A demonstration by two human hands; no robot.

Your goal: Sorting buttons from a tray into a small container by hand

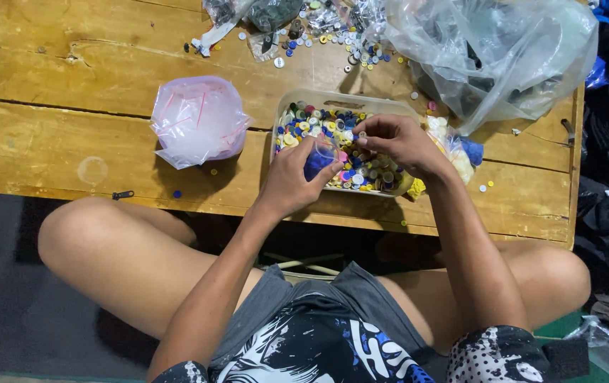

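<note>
A clear plastic tub (pixel 390 106) on the wooden table (pixel 70 120) holds mixed coloured buttons (pixel 304 124). The left hand (pixel 292 177) grips 1 small clear bag of blue buttons (pixel 319 157) above it; the right hand (pixel 397 142), fingertips pinched together, touches the bag's mouth. A pink-tinted bag (pixel 198 120) lies nearby.

Two bare hands, the left hand (pixel 292 177) and the right hand (pixel 395 142), were over one clear plastic tub (pixel 340 103) of too many mixed buttons (pixel 319 126) to count. One pink-tinted bag (pixel 198 120), one large clear bag (pixel 496 50) and one black clip (pixel 123 194) lay on one wooden table (pixel 49 85).
</note>
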